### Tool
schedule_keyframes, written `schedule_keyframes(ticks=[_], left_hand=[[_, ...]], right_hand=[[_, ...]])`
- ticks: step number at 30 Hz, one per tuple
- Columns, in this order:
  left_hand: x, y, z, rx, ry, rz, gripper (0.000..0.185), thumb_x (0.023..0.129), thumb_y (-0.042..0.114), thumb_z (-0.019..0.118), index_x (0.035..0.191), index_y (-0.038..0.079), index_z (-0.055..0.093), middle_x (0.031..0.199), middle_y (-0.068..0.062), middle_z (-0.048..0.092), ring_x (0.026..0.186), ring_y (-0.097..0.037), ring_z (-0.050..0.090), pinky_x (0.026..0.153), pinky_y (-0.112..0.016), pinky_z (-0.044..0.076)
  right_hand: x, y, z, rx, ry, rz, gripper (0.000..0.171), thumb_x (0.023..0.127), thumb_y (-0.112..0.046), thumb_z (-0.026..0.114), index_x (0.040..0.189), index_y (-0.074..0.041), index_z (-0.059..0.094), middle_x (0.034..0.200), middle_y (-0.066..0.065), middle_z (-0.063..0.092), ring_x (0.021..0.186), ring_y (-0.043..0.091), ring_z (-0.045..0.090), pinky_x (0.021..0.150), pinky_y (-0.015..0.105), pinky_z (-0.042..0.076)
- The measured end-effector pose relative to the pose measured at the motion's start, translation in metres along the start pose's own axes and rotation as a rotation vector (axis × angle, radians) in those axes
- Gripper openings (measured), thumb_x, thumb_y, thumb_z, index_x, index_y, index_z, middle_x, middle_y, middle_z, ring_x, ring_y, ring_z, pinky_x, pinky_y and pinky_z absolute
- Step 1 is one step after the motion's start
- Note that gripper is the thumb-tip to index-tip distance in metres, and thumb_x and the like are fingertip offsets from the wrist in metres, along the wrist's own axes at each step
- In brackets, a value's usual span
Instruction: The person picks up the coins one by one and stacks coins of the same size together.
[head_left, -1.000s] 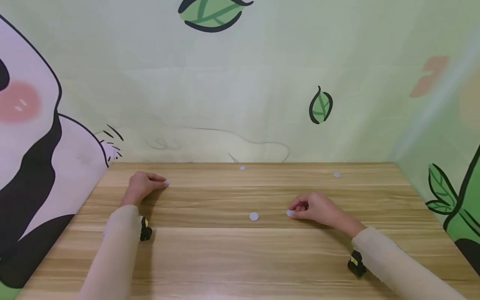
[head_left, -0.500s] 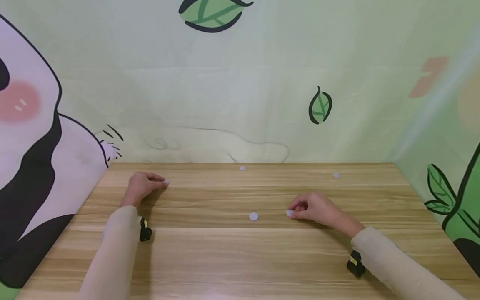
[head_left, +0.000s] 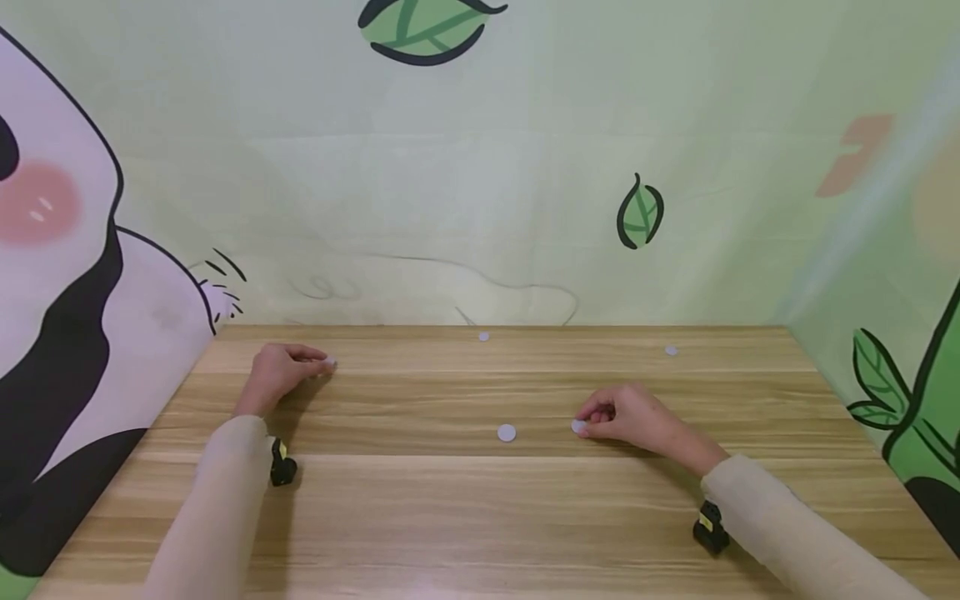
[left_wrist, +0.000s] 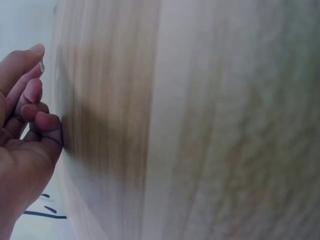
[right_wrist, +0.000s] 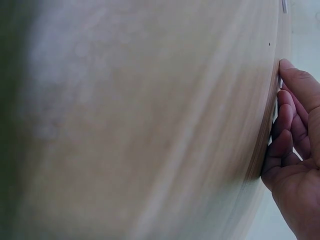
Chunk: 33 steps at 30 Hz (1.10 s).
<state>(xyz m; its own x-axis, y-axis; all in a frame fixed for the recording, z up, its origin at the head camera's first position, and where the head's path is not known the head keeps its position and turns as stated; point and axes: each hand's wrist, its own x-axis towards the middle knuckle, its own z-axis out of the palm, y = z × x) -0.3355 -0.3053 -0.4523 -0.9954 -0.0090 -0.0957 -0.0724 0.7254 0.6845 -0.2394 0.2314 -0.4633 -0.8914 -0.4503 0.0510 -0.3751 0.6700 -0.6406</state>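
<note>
In the head view, my left hand is at the far left of the wooden table, pinching a small white disc between thumb and fingertips. The left wrist view shows this disc nearly edge-on, raised off the wood. Right of the middle, my right hand pinches another white disc low at the tabletop; its fingers hide part of it. A third white disc lies flat just left of that hand. In the right wrist view, the right hand's fingertips touch or almost touch the wood.
Two more white discs lie towards the table's back edge, a middle one and a right one. Behind the wooden table stands a pale green wall with printed leaves and a panda. Small black cameras sit at both wrists.
My left wrist and sleeve have shifted slightly left, and the disc in that hand now looks more edge-on. The right hand and the lying discs keep their places.
</note>
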Motion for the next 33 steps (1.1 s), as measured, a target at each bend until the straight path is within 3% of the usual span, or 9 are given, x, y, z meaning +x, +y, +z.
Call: schedule_keyframes(ticks=[7, 15, 21, 33], left_hand=[[-0.001, 0.003, -0.001, -0.004, 0.006, 0.017, 0.040, 0.092, 0.035, 0.076, 0.117, 0.004, 0.075, 0.095, -0.005, 0.076, 0.089, -0.018, 0.058, 0.078, -0.028, 0.045], [-0.004, 0.011, 0.001, -0.010, 0.019, 0.056, 0.038, 0.094, 0.035, 0.075, 0.116, 0.005, 0.076, 0.111, -0.014, 0.073, 0.094, -0.023, 0.058, 0.078, -0.030, 0.046], [-0.004, 0.025, 0.005, -0.004, 0.025, 0.107, 0.039, 0.092, 0.038, 0.076, 0.114, 0.006, 0.077, 0.108, -0.014, 0.072, 0.087, -0.020, 0.056, 0.071, -0.028, 0.047], [-0.007, 0.047, 0.017, -0.023, 0.032, 0.209, 0.030, 0.090, 0.031, 0.080, 0.107, 0.006, 0.079, 0.083, -0.005, 0.064, 0.075, -0.018, 0.050, 0.064, -0.028, 0.042]], right_hand=[[0.001, 0.000, 0.000, -0.005, 0.002, -0.008, 0.013, 0.087, -0.025, 0.082, 0.094, -0.014, 0.080, 0.079, -0.010, 0.067, 0.073, 0.008, 0.057, 0.067, 0.023, 0.050], [0.001, 0.001, 0.001, 0.008, 0.003, -0.017, 0.012, 0.088, -0.025, 0.082, 0.093, -0.014, 0.080, 0.079, -0.010, 0.066, 0.072, 0.008, 0.056, 0.066, 0.023, 0.049], [0.000, 0.002, 0.000, 0.005, 0.014, -0.010, 0.012, 0.088, -0.026, 0.082, 0.092, -0.015, 0.079, 0.078, -0.010, 0.065, 0.072, 0.008, 0.055, 0.065, 0.023, 0.048], [0.001, 0.002, 0.001, 0.006, 0.008, -0.011, 0.011, 0.088, -0.026, 0.082, 0.092, -0.016, 0.080, 0.077, -0.011, 0.065, 0.070, 0.007, 0.054, 0.064, 0.022, 0.047]])
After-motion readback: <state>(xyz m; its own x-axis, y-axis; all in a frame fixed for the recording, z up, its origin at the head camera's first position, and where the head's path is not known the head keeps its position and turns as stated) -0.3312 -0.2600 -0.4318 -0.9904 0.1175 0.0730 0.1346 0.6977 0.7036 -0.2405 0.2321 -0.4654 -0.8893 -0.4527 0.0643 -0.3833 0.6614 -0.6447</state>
